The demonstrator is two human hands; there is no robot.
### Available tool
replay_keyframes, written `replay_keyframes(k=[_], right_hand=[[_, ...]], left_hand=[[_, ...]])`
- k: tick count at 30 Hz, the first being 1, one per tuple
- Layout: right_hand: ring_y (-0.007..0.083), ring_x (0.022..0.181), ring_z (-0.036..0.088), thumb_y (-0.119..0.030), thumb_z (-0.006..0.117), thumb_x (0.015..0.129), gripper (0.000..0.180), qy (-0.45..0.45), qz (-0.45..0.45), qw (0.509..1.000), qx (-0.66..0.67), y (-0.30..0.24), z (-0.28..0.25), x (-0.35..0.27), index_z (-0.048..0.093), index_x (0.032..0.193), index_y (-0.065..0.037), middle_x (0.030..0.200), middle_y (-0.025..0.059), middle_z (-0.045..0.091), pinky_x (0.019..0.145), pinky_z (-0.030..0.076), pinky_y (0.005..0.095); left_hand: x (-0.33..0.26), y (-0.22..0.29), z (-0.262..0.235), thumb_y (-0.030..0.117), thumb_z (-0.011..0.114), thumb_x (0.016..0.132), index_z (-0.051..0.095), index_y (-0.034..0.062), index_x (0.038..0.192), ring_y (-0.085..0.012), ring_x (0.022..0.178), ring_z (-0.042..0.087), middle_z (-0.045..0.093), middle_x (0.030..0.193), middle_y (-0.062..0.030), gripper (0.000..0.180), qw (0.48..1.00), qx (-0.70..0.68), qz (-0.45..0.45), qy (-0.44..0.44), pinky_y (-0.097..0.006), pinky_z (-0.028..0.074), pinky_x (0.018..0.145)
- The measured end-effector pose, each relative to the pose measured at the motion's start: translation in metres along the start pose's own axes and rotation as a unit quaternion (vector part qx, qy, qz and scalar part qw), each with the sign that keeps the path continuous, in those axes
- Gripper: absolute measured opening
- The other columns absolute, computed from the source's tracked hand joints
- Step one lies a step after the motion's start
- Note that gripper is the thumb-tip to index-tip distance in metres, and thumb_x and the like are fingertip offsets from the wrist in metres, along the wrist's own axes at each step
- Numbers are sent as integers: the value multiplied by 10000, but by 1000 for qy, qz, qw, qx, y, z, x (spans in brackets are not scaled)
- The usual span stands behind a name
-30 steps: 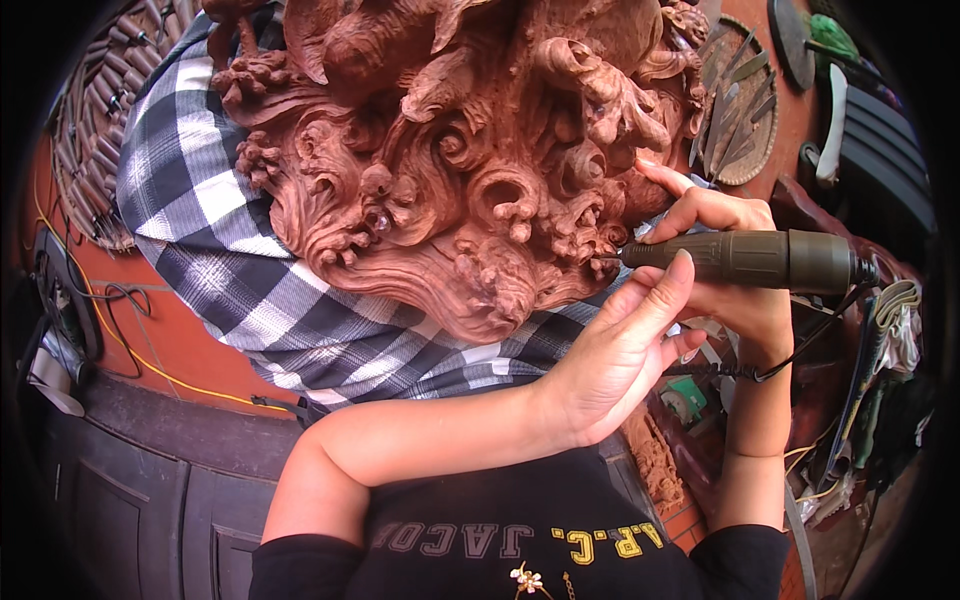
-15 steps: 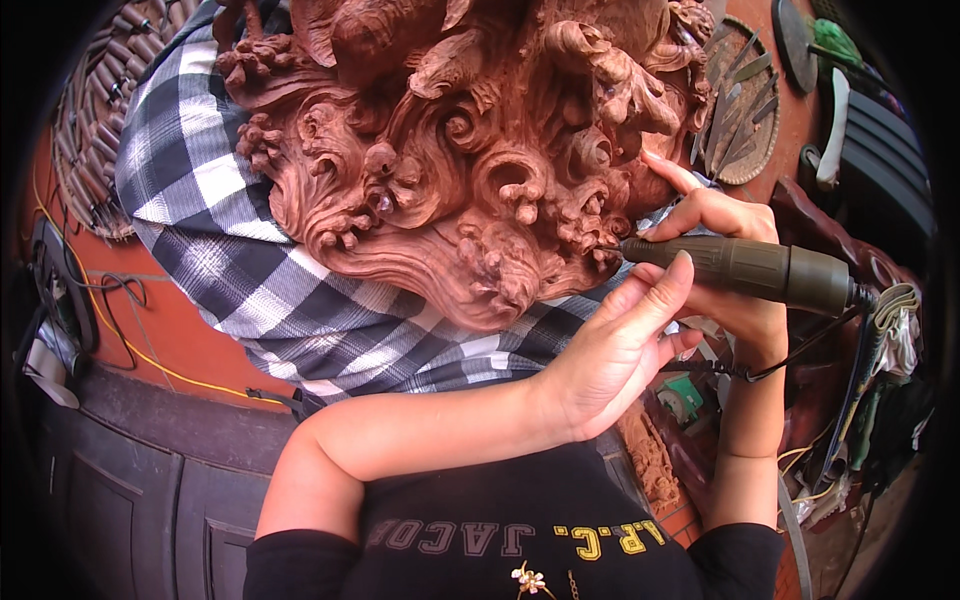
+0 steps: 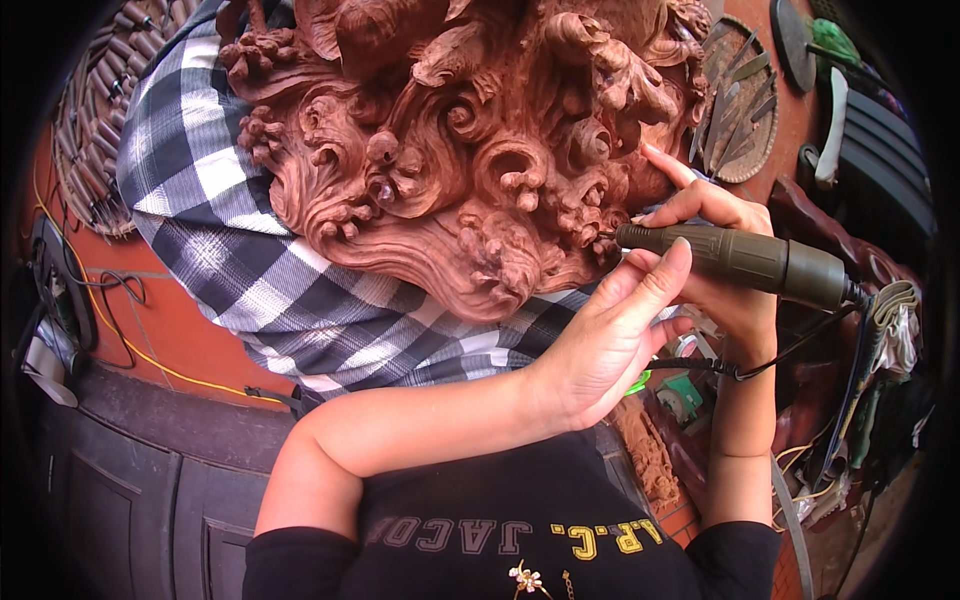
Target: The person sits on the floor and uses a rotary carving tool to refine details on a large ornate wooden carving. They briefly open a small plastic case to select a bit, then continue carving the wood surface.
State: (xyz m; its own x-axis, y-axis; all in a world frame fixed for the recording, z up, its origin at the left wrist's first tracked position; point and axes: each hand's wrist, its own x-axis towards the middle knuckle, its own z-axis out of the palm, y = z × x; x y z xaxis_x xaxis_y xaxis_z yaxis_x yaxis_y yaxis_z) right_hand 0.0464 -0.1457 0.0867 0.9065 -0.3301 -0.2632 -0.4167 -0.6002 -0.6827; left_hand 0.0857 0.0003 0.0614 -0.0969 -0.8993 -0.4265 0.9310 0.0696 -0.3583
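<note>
A large reddish-brown wood carving (image 3: 400, 250), full of curls, scrolls and small knobs, lies on black-and-white checked cloth (image 3: 190, 180). An olive-green rotary carving tool (image 3: 745, 262) points left, its thin bit at the carving's right lower edge. My right hand (image 3: 735, 225) is wrapped round the tool's body from behind and below, one finger stretched to the wood. My left hand (image 3: 620, 340) reaches across from the left, thumb against the underside of the tool near its nose. Its fingers are curled and partly hidden. A dark cord runs from the tool's rear end.
At upper left stands a round basket of wooden-handled tools (image 3: 105, 130). A woven tray with flat metal blades (image 3: 740, 100) sits at upper right. A yellow cable (image 3: 140, 345) crosses the orange tiles at left. Cluttered items and a smaller carving (image 3: 645, 455) lie at right.
The tool and both hands have shifted slightly left and up along the carving's edge. The cord has dropped a little, and a bright green object now shows behind my left wrist.
</note>
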Motion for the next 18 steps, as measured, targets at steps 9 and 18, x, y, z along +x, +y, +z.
replay_keyframes(k=[9, 18], right_hand=[[184, 831, 699, -141, 817, 585, 242, -36, -4, 999, 12, -4, -6, 3, 679, 750, -31, 818, 114, 690, 731, 502, 272], [205, 945, 692, -119, 818, 594, 224, -23, -8, 1000, 10, -6, -4, 3, 676, 745, -33, 783, 104, 692, 789, 506, 278]], left_hand=[[-1, -5, -6, 386, 500, 981, 474, 194, 1150, -61, 1069, 452, 493, 1141, 61, 257, 1000, -16, -1, -15, -295, 378, 914], [-1, -1, -3, 391, 504, 979, 466, 191, 1171, -62, 1083, 452, 492, 1155, 58, 279, 1000, -5, 2, -22, -294, 380, 916]])
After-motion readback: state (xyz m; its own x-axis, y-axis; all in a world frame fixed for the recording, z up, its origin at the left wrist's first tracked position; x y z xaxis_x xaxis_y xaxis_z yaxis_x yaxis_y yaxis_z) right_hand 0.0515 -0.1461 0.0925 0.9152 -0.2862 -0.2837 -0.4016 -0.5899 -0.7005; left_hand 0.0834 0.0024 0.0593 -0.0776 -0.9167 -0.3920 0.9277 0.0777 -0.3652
